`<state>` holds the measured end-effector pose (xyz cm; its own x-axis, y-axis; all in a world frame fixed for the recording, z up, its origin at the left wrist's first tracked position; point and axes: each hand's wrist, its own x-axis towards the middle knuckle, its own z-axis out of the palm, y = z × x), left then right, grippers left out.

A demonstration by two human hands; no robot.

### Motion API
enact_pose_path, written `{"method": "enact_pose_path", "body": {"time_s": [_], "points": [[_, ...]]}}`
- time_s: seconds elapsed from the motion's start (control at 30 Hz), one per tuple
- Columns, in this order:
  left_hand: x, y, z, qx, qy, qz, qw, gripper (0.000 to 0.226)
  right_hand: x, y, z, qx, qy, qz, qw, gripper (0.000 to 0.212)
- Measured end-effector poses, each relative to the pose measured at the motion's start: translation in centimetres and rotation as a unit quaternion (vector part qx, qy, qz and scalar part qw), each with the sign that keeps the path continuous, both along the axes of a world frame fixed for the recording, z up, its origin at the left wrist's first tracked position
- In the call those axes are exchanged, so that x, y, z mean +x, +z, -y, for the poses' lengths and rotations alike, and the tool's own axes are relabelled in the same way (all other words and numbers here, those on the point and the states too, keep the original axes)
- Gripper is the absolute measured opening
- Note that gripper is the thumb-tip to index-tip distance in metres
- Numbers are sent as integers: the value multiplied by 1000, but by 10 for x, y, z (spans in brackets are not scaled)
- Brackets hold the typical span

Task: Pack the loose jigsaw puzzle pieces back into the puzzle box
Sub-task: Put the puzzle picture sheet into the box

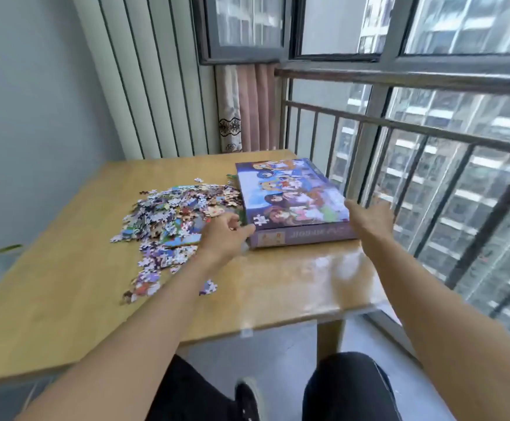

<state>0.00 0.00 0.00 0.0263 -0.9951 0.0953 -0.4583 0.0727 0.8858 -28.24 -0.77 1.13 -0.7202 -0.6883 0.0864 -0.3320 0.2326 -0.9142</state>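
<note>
A closed purple puzzle box [290,199] with cartoon figures on its lid lies flat on the right side of the wooden table [65,293]. A heap of loose jigsaw pieces [177,217] spreads out to its left, with a few stray pieces [208,287] nearer me. My left hand [224,237] is at the box's near-left corner, thumb against the front edge, fingers curled at its left side. My right hand [369,218] is blurred at the box's near-right corner, fingers spread and relaxed; contact cannot be made out.
A metal railing [399,129] and large windows stand close behind and to the right of the table. Curtains [247,107] hang at the back corner. The table's front edge is near my knees [350,387]. A small green plant [9,249] sits beyond the left edge.
</note>
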Motion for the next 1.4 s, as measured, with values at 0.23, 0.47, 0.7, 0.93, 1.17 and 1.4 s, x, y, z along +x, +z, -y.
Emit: {"method": "enact_pose_path", "body": {"time_s": [0.23, 0.47, 0.7, 0.93, 1.17, 1.4], "points": [[-33, -34, -21, -109, 48, 11, 993, 20, 10, -56, -8, -75, -26, 12, 997, 41], [-35, -47, -13, -160, 58, -25, 985, 25, 6, -61, -4, -114, -42, -29, 992, 33], [-25, -49, -16, -145, 45, -59, 987, 34, 11, -57, -10, -93, -50, -29, 994, 41], [-24, -42, -29, -169, -22, -170, 971, 65, 19, -48, -27, -263, -61, 108, 957, 41], [-19, -19, -6, -264, 3, -86, 961, 32, -1, -25, -38, -358, 116, 206, 903, 59], [-31, 3, 19, -253, 44, -172, 951, 12, -14, -41, -21, -107, 144, -11, 984, 60]]}}
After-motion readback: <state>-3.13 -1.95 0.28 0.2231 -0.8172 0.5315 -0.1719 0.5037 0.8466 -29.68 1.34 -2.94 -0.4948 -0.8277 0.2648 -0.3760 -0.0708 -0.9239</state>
